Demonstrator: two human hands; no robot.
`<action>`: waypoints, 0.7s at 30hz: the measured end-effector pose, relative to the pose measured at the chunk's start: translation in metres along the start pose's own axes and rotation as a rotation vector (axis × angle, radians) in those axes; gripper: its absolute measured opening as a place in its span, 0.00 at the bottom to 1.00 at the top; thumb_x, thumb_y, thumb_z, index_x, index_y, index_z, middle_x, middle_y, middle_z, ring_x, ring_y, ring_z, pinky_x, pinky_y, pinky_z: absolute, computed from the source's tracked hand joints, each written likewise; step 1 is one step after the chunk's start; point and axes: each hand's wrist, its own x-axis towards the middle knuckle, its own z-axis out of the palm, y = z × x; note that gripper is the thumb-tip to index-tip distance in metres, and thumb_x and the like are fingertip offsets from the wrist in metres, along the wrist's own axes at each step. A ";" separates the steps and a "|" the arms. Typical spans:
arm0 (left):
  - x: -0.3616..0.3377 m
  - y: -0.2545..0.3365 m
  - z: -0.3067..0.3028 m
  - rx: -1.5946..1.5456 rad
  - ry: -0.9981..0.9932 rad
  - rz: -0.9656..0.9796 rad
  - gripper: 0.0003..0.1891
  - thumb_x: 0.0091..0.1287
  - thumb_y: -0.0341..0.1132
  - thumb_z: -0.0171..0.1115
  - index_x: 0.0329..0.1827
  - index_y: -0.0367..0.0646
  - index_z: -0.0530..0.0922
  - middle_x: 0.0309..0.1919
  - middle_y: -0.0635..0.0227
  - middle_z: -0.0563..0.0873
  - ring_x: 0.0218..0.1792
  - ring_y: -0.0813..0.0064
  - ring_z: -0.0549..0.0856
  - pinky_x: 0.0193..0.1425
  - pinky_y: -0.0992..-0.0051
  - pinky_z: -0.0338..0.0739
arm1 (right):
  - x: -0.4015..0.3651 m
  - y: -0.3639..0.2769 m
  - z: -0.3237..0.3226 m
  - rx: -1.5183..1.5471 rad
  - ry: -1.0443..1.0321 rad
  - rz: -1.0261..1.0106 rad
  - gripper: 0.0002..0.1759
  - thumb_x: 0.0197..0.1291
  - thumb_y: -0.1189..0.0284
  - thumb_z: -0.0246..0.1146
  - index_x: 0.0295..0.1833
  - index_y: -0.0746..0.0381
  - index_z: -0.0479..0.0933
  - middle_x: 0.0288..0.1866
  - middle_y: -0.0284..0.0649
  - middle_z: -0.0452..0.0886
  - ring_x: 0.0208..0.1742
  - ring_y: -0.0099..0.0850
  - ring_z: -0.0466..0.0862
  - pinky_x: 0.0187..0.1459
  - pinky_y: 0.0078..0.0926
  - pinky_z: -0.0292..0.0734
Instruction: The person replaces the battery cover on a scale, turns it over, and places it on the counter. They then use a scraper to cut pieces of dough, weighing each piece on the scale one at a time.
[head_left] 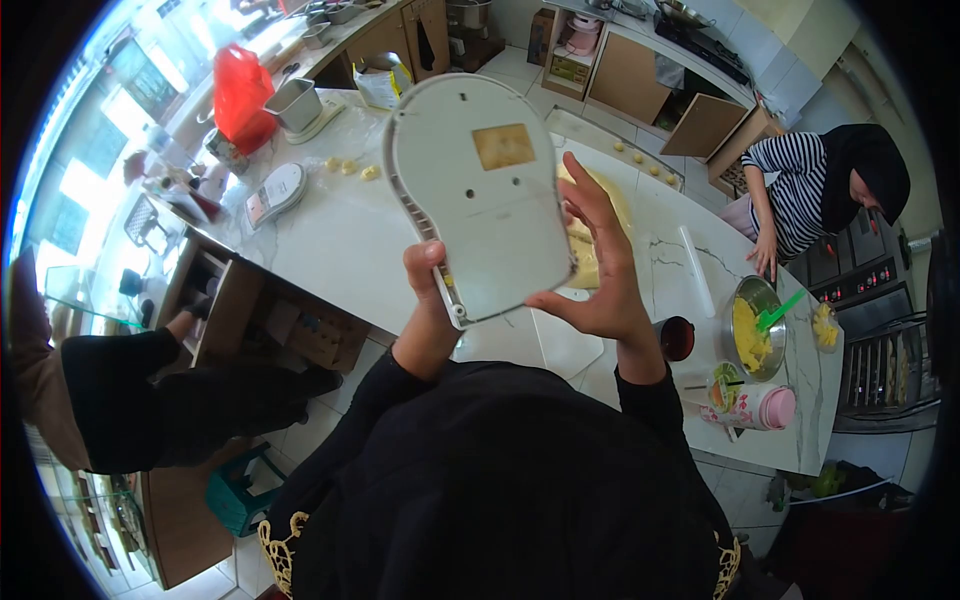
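I hold a white kitchen scale (478,195) upside down above the marble counter (330,240); its underside with screw holes and a tan label faces me. My left hand (428,290) grips its lower left edge with the thumb on the rim. My right hand (598,262) steadies its right side, fingers spread along the edge. Yellow dough (590,262) lies on the counter behind the scale, mostly hidden by my right hand.
A second scale (274,192) and red bag (241,95) sit at the counter's left. A metal bowl (757,328) with a green spatula, a pink bottle (760,408) and a dark cup (677,338) stand right. One person in stripes leans at the far right; another in black crouches left.
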 end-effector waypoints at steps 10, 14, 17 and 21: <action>-0.031 0.146 -0.082 1.926 0.720 0.572 0.55 0.37 0.33 0.71 0.72 0.48 0.50 0.60 0.54 0.64 0.58 0.59 0.68 0.61 0.59 0.68 | -0.064 0.032 -0.022 -0.361 0.097 0.284 0.30 0.50 0.71 0.68 0.61 0.61 0.71 0.66 0.49 0.65 0.67 0.44 0.67 0.65 0.38 0.62; -0.059 0.148 -0.123 2.381 1.131 0.330 0.59 0.33 0.38 0.72 0.73 0.50 0.48 0.59 0.52 0.64 0.62 0.50 0.63 0.66 0.50 0.56 | -0.093 0.041 -0.017 -0.407 0.076 0.441 0.24 0.51 0.74 0.66 0.56 0.62 0.74 0.60 0.47 0.71 0.62 0.42 0.71 0.62 0.34 0.65; -0.073 0.135 -0.147 2.341 1.257 0.231 0.61 0.32 0.40 0.73 0.73 0.53 0.45 0.58 0.52 0.64 0.62 0.48 0.62 0.65 0.44 0.52 | -0.110 0.046 -0.008 -0.388 0.063 0.516 0.23 0.51 0.74 0.66 0.56 0.63 0.74 0.58 0.46 0.72 0.60 0.41 0.73 0.61 0.33 0.66; -0.084 0.121 -0.160 2.360 1.293 -0.072 0.64 0.31 0.41 0.76 0.73 0.57 0.40 0.57 0.50 0.64 0.62 0.45 0.61 0.63 0.35 0.49 | -0.123 0.044 -0.004 -0.375 0.071 0.558 0.22 0.51 0.75 0.66 0.54 0.63 0.75 0.56 0.46 0.74 0.56 0.40 0.76 0.58 0.32 0.69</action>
